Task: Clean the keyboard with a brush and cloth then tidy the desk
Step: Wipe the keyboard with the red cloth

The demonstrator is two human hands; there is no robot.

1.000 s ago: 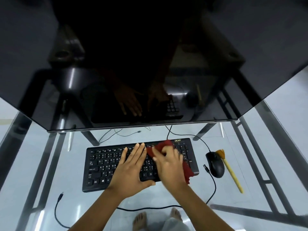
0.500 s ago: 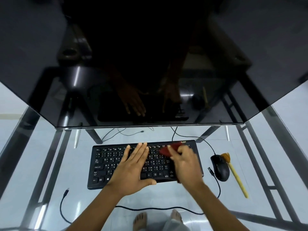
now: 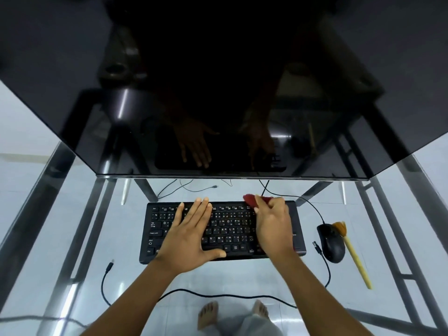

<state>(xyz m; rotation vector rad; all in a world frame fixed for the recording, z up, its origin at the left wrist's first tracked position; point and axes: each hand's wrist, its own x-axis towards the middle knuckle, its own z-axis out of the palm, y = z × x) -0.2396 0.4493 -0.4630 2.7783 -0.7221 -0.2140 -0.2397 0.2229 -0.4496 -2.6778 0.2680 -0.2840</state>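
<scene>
A black keyboard (image 3: 225, 225) lies on the glass desk in front of me. My left hand (image 3: 191, 235) rests flat on its left-middle keys, fingers spread. My right hand (image 3: 274, 225) presses a dark red cloth (image 3: 251, 199) onto the keyboard's right part; most of the cloth is hidden under the hand, and a fold sticks out at the keyboard's top edge. A brush (image 3: 351, 253) with a yellow wooden handle and orange bristles lies on the desk to the right, beside the mouse.
A black mouse (image 3: 331, 242) sits right of the keyboard, its cable running toward the monitor. A big dark monitor (image 3: 218, 93) looms just behind the keyboard. A loose black cable (image 3: 218, 295) loops along the glass desk (image 3: 84, 238) near the front edge.
My right hand has slid the red cloth from the middle of the keyboard toward its upper right edge. The left hand has stayed flat on the keys.
</scene>
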